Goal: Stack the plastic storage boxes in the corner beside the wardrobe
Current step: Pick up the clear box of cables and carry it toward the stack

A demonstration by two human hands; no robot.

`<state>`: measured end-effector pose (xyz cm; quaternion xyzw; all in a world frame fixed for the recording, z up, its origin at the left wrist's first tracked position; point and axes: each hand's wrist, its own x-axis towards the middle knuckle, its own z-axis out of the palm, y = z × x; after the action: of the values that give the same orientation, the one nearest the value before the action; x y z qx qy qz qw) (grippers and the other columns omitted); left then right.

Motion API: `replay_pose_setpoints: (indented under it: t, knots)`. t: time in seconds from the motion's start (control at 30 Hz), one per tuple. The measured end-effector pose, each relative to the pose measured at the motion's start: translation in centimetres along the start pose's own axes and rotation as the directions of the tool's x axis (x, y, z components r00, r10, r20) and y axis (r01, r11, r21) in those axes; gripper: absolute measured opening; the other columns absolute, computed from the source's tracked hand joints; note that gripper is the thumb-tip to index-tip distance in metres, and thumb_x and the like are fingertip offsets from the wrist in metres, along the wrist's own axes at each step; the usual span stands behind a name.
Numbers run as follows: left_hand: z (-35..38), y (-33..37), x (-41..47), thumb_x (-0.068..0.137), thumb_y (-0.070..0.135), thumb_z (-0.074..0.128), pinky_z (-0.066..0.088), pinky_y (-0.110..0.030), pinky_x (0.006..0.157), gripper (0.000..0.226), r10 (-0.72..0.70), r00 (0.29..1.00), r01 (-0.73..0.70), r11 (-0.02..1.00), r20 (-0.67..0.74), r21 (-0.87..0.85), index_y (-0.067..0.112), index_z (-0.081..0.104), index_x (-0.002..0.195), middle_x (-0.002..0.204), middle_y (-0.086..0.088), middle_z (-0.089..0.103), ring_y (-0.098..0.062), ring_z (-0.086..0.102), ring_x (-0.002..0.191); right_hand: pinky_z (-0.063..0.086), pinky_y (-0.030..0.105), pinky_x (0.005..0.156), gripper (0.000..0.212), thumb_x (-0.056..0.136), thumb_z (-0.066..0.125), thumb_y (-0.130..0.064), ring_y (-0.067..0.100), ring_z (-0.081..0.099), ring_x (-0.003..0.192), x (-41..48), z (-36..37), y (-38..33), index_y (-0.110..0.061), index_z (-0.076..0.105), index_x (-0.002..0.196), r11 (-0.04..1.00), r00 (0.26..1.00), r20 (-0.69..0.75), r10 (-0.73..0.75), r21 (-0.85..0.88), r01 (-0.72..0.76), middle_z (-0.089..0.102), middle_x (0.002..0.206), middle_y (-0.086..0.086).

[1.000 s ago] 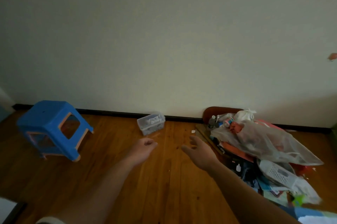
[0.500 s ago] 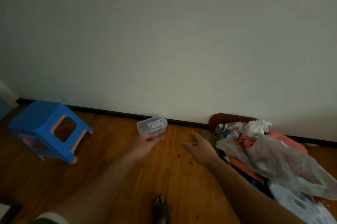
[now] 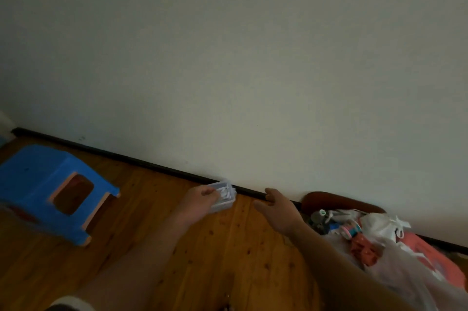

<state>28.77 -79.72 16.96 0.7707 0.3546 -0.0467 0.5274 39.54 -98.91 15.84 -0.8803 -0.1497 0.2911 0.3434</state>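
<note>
While the small clear plastic box (image 3: 225,196) is sitting low by the dark skirting board (image 3: 152,165), the left hand (image 3: 200,203) is curling its fingers round the box's near edge. Just right of those fingers, the right hand (image 3: 276,209) is hovering, fingers loosely spread, holding nothing. Well left of the fingers a blue stool (image 3: 38,184) is standing; further right, plastic bags (image 3: 405,267) are lying heaped.
</note>
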Motion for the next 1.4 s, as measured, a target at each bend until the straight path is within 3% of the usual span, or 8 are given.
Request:
replay_pose_setpoints:
  t: [0.23, 0.4, 0.57, 0.67, 0.87, 0.93, 1.07, 1.4]
  knots:
    - [-2.6, 2.4, 5.7, 0.095, 0.03, 0.054, 0.042, -0.019, 0.061, 0.022, -0.079, 0.995, 0.074, 0.994, -0.063, -0.077, 0.019, 0.065, 0.11, 0.107, -0.001, 0.064, -0.012, 0.06, 0.09, 0.048, 0.032, 0.091, 0.066, 0.091, 0.058, -0.048, 0.018, 0.055, 0.113, 7.8, -0.6, -3.5, -0.019, 0.035, 0.146, 0.999, 0.998, 0.052, -0.041, -0.032, 0.043, 0.048, 0.142, 0.005]
    - [-3.6, 2.9, 8.8, 0.094, 0.026, 0.056, 0.046, -0.028, 0.079, 0.023, -0.15, 0.984, 0.135, 0.98, -0.096, -0.147, 0.011, 0.064, 0.11, 0.11, -0.007, 0.064, -0.021, 0.061, 0.102, 0.043, 0.026, 0.086, 0.065, 0.09, 0.059, -0.046, 0.017, 0.052, 0.121, 13.1, -0.4, -4.7, -0.022, 0.036, 0.146, 0.996, 0.993, 0.106, -0.056, -0.068, 0.063, 0.049, 0.142, 0.003]
    - [-3.9, 3.3, 12.5, 0.095, 0.024, 0.056, 0.043, -0.022, 0.066, 0.017, -0.201, 0.968, 0.175, 0.97, -0.152, -0.17, 0.012, 0.061, 0.107, 0.105, -0.008, 0.062, -0.018, 0.059, 0.096, 0.039, 0.021, 0.077, 0.064, 0.091, 0.058, -0.046, 0.017, 0.054, 0.118, 19.1, -0.6, -4.9, -0.021, 0.036, 0.146, 0.987, 0.982, 0.173, -0.08, -0.125, 0.103, 0.049, 0.142, 0.003]
    - [-3.7, 3.3, 14.9, 0.096, 0.023, 0.055, 0.043, -0.027, 0.076, 0.01, -0.247, 0.954, 0.217, 0.96, -0.167, -0.179, 0.015, 0.06, 0.1, 0.104, -0.008, 0.061, -0.019, 0.058, 0.097, 0.039, 0.016, 0.067, 0.063, 0.092, 0.058, -0.044, 0.018, 0.054, 0.118, 22.8, -0.6, -4.8, -0.02, 0.036, 0.146, 0.984, 0.969, 0.233, -0.081, -0.135, 0.115, 0.049, 0.143, 0.004]
    - [-3.1, 2.7, 19.5, 0.096, 0.03, 0.054, 0.042, -0.02, 0.065, 0.032, -0.324, 0.93, 0.285, 0.935, -0.177, -0.212, 0.013, 0.058, 0.123, 0.118, -0.006, 0.06, -0.016, 0.056, 0.103, 0.042, 0.025, 0.087, 0.064, 0.091, 0.059, -0.045, 0.018, 0.054, 0.118, 29.2, -0.1, -3.4, -0.018, 0.037, 0.145, 0.98, 0.94, 0.333, -0.071, -0.152, 0.128, 0.051, 0.141, 0.005]
    - [-3.2, 2.0, 20.3, 0.097, 0.034, 0.053, 0.044, -0.025, 0.076, 0.036, -0.336, 0.925, 0.297, 0.931, -0.179, -0.212, 0.016, 0.056, 0.127, 0.123, -0.004, 0.057, -0.016, 0.053, 0.108, 0.043, 0.022, 0.084, 0.062, 0.091, 0.059, -0.045, 0.016, 0.056, 0.109, 30.3, 0.2, -3.0, -0.018, 0.039, 0.143, 0.977, 0.937, 0.343, -0.067, -0.169, 0.132, 0.053, 0.138, 0.005]
    - [-3.2, -0.1, 22.5, 0.097, 0.036, 0.05, 0.044, -0.031, 0.087, 0.041, -0.356, 0.921, 0.323, 0.924, -0.156, -0.204, 0.017, 0.052, 0.134, 0.131, -0.004, 0.054, -0.019, 0.052, 0.114, 0.033, 0.008, 0.057, 0.049, 0.092, 0.059, -0.043, 0.007, 0.051, 0.085, 32.8, 1.8, -2.0, -0.019, 0.047, 0.133, 0.976, 0.928, 0.367, -0.063, -0.17, 0.133, 0.059, 0.125, 0.003]
    - [-1.2, -8.3, 30.9, 0.097, 0.033, 0.05, 0.04, -0.031, 0.082, 0.039, -0.378, 0.916, 0.35, 0.917, -0.135, -0.194, 0.018, 0.052, 0.133, 0.132, -0.005, 0.053, -0.021, 0.051, 0.117, 0.029, 0.007, 0.054, 0.049, 0.093, 0.058, -0.041, 0.0, 0.047, 0.077, 40.1, 8.8, 2.8, -0.018, 0.046, 0.135, 0.984, 0.939, 0.344, -0.022, -0.159, 0.082, 0.059, 0.126, 0.001]
